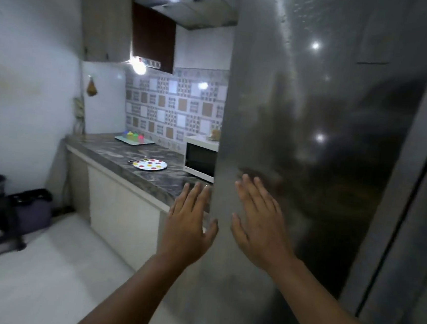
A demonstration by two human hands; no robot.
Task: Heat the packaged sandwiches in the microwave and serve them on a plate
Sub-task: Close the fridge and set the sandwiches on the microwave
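microwave [199, 163] half hidden behind fridge door [299, 143]

Both arms reach forward; the right hand [258, 225] lies flat on the steel fridge door [325, 145], fingers straight; the left hand [189, 224] is open at the door's edge; a dotted plate [150, 164] lies on the worktop [120, 153] beside the white microwave [199, 162].
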